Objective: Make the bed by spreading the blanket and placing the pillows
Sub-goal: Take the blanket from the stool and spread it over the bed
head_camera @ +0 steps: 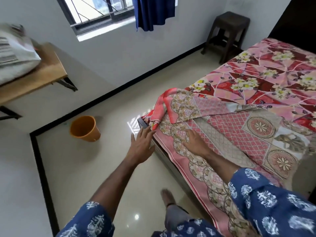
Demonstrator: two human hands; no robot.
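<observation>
Head view looks down on a bed (pixel 266 69) covered by a pink and red floral sheet, with the patterned blanket (pixel 227 134) lying partly folded over its near corner and edge. Right hand (pixel 195 141) rests flat on the blanket, fingers spread. Left hand (pixel 142 146) hovers just off the bed corner, fingers straight, holding nothing. Pale tiled floor (pixel 106 168) lies open beside the bed, with an orange bucket (pixel 84 129) near the wall. A striped pillow (pixel 15 57) sits on a wooden table (pixel 42 74) at left; a dark stool (pixel 227 33) stands by the bed head.
</observation>
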